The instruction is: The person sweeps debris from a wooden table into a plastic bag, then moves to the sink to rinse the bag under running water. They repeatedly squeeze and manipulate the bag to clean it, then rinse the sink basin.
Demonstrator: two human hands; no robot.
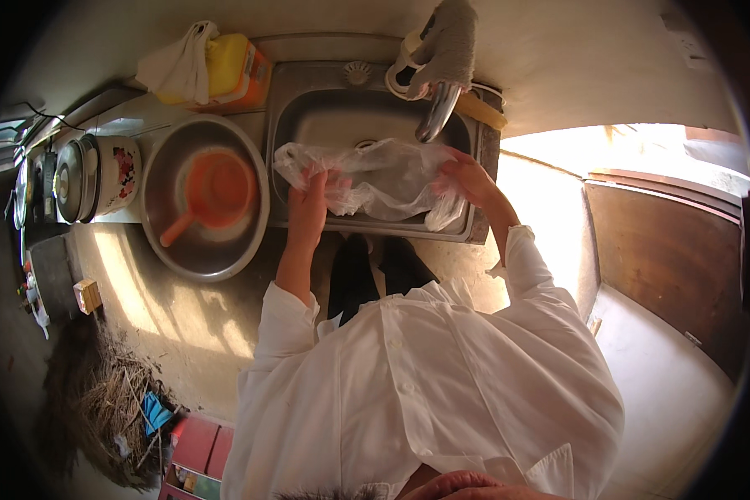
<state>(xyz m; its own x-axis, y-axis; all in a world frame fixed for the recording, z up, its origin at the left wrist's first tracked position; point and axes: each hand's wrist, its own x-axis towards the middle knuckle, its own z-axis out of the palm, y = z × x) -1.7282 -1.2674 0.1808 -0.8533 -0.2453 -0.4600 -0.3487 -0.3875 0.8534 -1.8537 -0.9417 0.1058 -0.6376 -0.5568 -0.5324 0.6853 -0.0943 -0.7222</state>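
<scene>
A clear plastic bag (390,178) is stretched sideways above the basin of a stainless steel sink (325,115). My left hand (312,194) grips its left end, with part of the film covering the fingers. At the other end, my right hand (465,178) holds the bag near the sink's right rim. Just behind the bag, the metal faucet (439,112) points down into the basin, and a grey cloth (450,47) hangs over its upper part. The bag partly hides the drain.
Left of the sink stands a large metal basin (156,156) holding an orange plastic dipper (219,187). Behind it is a yellow-orange plastic jug (240,69) with a cloth on it. A floral enamel pot (119,172) sits farther left. Dry twigs (112,400) lie on the floor.
</scene>
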